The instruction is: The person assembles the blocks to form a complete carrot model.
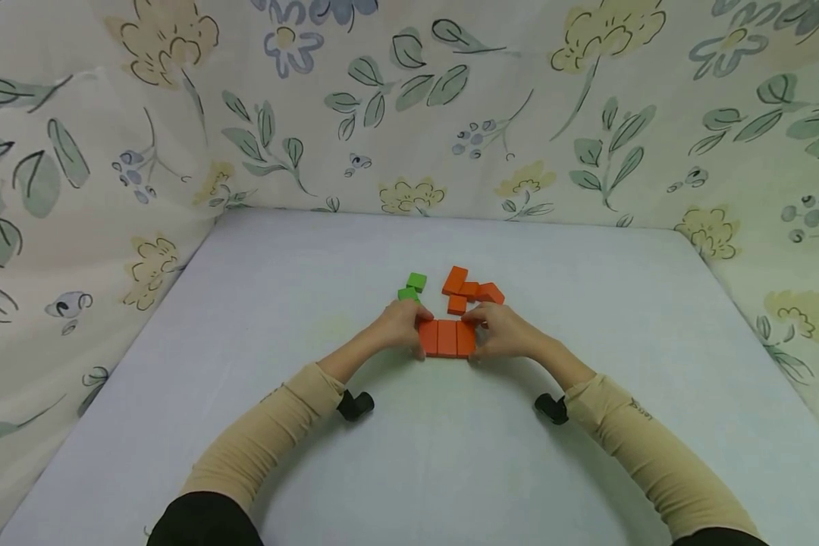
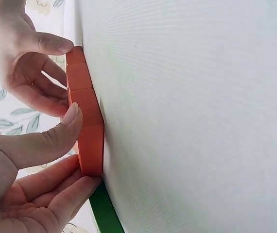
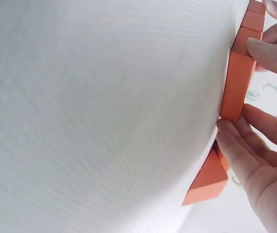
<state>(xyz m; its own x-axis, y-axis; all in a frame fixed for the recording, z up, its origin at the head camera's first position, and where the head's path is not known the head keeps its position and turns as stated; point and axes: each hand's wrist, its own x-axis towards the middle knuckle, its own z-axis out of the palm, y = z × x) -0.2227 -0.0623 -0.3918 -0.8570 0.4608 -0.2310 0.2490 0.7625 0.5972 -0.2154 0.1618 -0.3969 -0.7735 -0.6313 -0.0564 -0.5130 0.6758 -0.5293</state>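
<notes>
Three orange blocks (image 1: 447, 338) stand side by side in a tight row on the white table. At the row's left end my left hand (image 1: 401, 326) pinches the end block, with the thumb on its near side and the fingers at its far side. My right hand (image 1: 505, 331) grips the right end block the same way. In the left wrist view the orange row (image 2: 91, 109) runs between both hands, close along the tabletop. The right wrist view shows the right end block (image 3: 237, 82) between thumb and fingertips.
Beyond the left hand lie two small green blocks (image 1: 417, 282), partly overlapped by the fingers. Several loose orange blocks (image 1: 455, 280) lie in a cluster behind the row, including a slanted one (image 1: 491, 293) near the right hand. Floral cloth (image 1: 409, 114) borders the white table (image 1: 444, 455).
</notes>
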